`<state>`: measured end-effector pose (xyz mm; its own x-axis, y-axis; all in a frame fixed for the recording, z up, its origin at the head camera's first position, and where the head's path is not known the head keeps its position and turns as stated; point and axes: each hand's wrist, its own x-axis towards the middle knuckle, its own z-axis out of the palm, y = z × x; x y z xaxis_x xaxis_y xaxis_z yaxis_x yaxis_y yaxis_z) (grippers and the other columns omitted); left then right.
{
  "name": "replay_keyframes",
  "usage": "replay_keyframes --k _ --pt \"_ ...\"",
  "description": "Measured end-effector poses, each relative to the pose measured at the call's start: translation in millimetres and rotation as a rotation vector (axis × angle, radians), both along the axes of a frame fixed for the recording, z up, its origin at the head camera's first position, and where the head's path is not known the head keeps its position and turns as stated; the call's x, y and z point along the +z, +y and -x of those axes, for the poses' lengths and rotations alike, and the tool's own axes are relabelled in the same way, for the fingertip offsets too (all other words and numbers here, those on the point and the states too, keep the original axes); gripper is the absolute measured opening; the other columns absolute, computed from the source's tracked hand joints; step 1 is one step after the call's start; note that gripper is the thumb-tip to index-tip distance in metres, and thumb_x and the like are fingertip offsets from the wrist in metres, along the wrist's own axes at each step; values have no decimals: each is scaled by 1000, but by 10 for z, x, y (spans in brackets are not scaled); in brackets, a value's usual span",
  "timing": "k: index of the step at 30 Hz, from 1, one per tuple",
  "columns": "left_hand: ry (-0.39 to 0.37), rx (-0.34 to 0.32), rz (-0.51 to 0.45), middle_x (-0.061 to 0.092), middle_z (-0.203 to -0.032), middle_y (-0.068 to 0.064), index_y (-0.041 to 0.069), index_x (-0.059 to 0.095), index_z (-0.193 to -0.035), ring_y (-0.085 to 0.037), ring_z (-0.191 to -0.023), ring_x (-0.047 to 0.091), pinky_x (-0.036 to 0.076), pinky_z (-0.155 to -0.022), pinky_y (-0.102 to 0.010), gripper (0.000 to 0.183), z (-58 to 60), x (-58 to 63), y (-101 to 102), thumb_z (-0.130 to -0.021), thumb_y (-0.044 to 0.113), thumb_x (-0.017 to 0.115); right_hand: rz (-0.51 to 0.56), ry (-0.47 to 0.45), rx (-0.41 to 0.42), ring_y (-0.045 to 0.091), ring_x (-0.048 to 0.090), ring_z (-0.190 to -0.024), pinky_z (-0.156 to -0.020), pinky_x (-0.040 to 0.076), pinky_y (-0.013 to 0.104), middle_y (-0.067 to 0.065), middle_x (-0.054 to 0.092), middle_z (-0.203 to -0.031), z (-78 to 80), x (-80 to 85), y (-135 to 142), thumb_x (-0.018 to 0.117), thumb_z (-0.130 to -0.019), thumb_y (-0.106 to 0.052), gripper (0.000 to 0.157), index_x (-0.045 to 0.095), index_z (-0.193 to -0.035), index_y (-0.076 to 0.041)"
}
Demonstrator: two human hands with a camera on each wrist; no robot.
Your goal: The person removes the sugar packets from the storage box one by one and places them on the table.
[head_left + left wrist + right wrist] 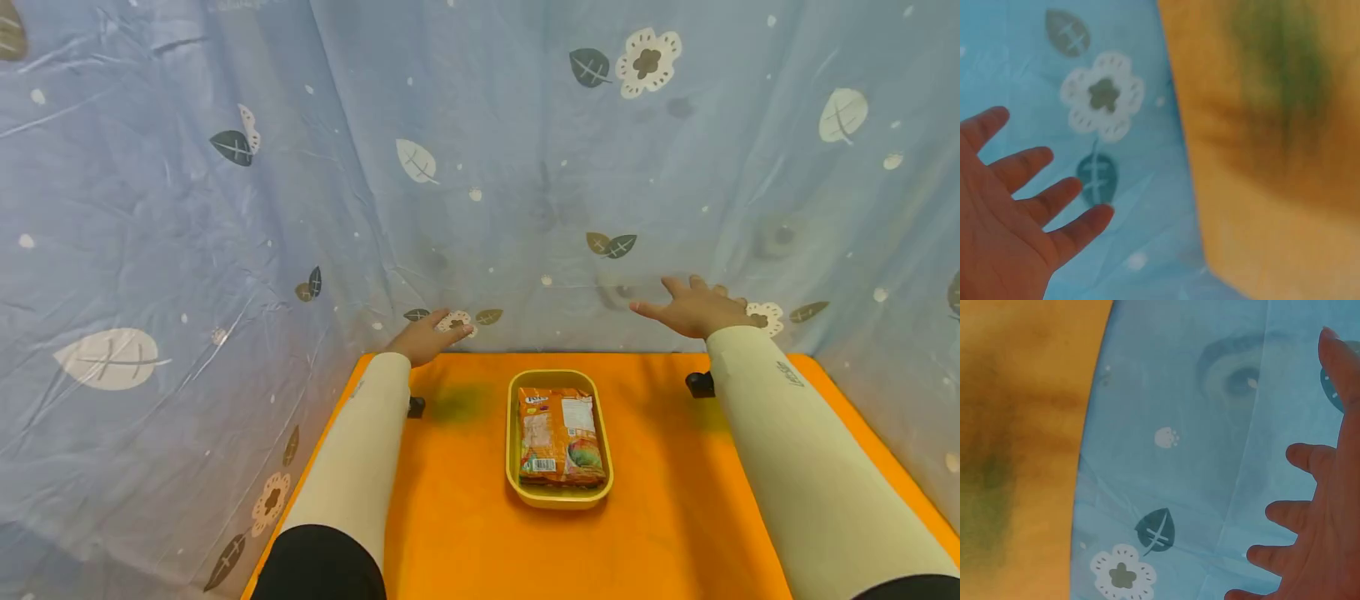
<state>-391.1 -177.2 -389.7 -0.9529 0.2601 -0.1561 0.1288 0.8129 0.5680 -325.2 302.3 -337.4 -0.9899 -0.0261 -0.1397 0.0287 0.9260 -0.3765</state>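
In the head view a yellow oval tray (pixel 560 502) stands on the orange tabletop, and an orange snack packet (pixel 556 437) with a barcode and printed labels lies inside it. My left hand (pixel 426 337) is raised near the table's back left corner, fingers spread, holding nothing; the left wrist view shows the same palm (pixel 997 219) with its fingers apart. Over the back right part of the table my right hand (pixel 696 308) is held up with fingers spread and nothing in it. Its fingers (pixel 1297 517) also appear apart in the right wrist view. Both hands are away from the tray.
A pale blue curtain (pixel 510 217) with leaf and flower prints hangs behind and on both sides of the table. The orange tabletop (pixel 465 517) carries blurry green patches near each wrist. Small black camera parts (pixel 700 384) show beside the wrists.
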Motion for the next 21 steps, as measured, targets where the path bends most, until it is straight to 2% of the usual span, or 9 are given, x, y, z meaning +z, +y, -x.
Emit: replay_keyframes --k 4,7,14,16,21 --pt "-23 -13 -107 27 -177 -10 31 30 -175 -40 -159 29 31 -121 -67 101 -82 -228 109 -94 84 58 14 -17 -32 78 -3 -144 -99 1 97 40 -3 -171 -35 -11 38 42 -92 -94 122 17 -175 -9" --pt "-41 -20 -224 30 -175 -13 29 30 -175 -39 -158 32 32 -122 -65 101 -181 -387 176 -94 80 63 14 -38 -54 77 -3 -145 -96 1 99 38 -5 -172 -44 -10 45 42 -90 -96 123 16 -176 -11" --pt "-146 1 -542 32 -174 -20 23 29 -175 -41 -154 39 45 -113 -64 91 -452 -773 397 -102 56 72 -13 -29 -25 77 2 -145 -104 7 93 43 -2 -169 -47 -42 44 41 -92 -94 123 17 -174 -5" --pt "-174 0 -603 32 -173 -22 20 27 -175 -44 -151 42 49 -110 -64 91 -534 -873 469 -103 51 73 -12 -28 -19 77 2 -145 -106 8 93 44 -1 -169 -48 -60 33 41 -93 -93 123 17 -174 -4" --pt "-277 -1 -764 26 -174 -27 13 19 -176 -51 -145 48 50 -107 -66 87 -745 -1081 666 -107 25 70 -15 -15 -12 79 9 -143 -106 12 92 45 3 -168 -66 -105 11 41 -95 -91 120 20 -173 -2"
